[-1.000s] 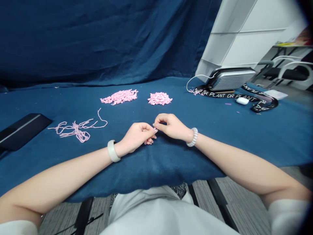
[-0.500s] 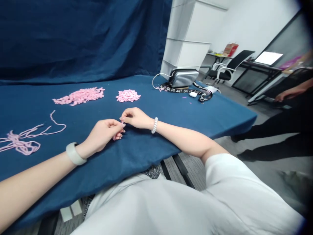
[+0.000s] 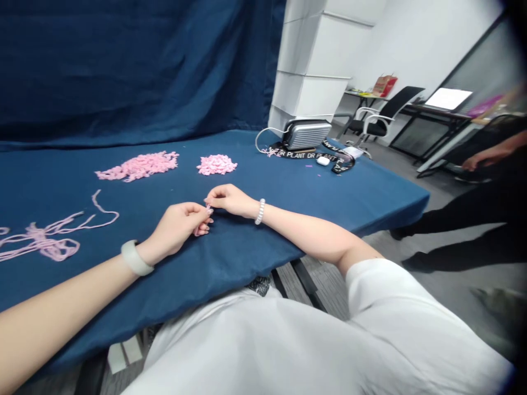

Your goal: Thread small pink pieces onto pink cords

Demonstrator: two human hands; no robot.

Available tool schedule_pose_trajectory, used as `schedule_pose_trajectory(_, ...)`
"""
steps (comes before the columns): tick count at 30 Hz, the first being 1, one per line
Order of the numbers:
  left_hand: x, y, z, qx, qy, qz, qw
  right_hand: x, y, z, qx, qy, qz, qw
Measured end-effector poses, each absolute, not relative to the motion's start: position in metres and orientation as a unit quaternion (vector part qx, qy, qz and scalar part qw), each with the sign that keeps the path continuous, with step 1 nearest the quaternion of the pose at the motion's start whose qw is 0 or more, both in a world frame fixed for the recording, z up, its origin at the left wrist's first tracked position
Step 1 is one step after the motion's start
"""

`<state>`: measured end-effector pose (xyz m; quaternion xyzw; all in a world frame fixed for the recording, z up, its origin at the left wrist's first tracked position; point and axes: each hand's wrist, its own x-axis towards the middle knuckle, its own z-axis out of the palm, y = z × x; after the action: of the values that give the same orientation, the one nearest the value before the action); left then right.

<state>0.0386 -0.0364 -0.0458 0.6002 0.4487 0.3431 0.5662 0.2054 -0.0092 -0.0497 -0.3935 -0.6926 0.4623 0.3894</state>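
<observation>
Pink yarn piece (image 3: 209, 208), small, mostly hidden: pinched in left hand (image 3: 178, 227) and right hand (image 3: 231, 199), together near the blue surface (image 3: 284, 184)'s front edge. Beyond: larger pink heap (image 3: 142, 167), left; smaller pink heap (image 3: 217, 164), right. At left: loose pink strands (image 3: 40, 240). Far right: silver case (image 3: 312, 135), lettered black strap (image 3: 295, 154).

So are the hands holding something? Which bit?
The left hand pinches a tiny pink piece, the right hand apparently too; which part is too small to tell.
</observation>
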Motion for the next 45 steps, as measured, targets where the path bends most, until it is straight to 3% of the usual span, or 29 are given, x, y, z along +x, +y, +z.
schedule_pose_trajectory(8,0.036,-0.037,-0.046,0.581,0.426,0.352,0.598,0.214,-0.006,-0.038,-0.373,-0.592,0.541,0.467)
schedule_pose_trajectory(21,0.031,-0.035,-0.051,0.600,0.399,0.340,0.604,0.218,-0.006,-0.047,-0.267,-0.702,0.561,0.348)
schedule_pose_trajectory(29,0.032,-0.033,-0.053,0.584,0.391,0.346,0.621,0.202,-0.014,-0.053,-0.333,-0.711,0.453,0.423)
schedule_pose_trajectory(34,0.033,-0.038,-0.047,0.534,0.353,0.453,0.620,0.191,-0.026,-0.056,-0.357,-0.605,0.502,0.505)
schedule_pose_trajectory(38,0.034,-0.043,-0.035,0.512,0.280,0.546,0.601,0.187,-0.035,-0.057,-0.272,-0.624,0.574,0.455)
schedule_pose_trajectory(45,0.034,-0.048,-0.014,0.497,0.307,0.576,0.572,0.183,-0.045,-0.055,-0.267,-0.717,0.539,0.351)
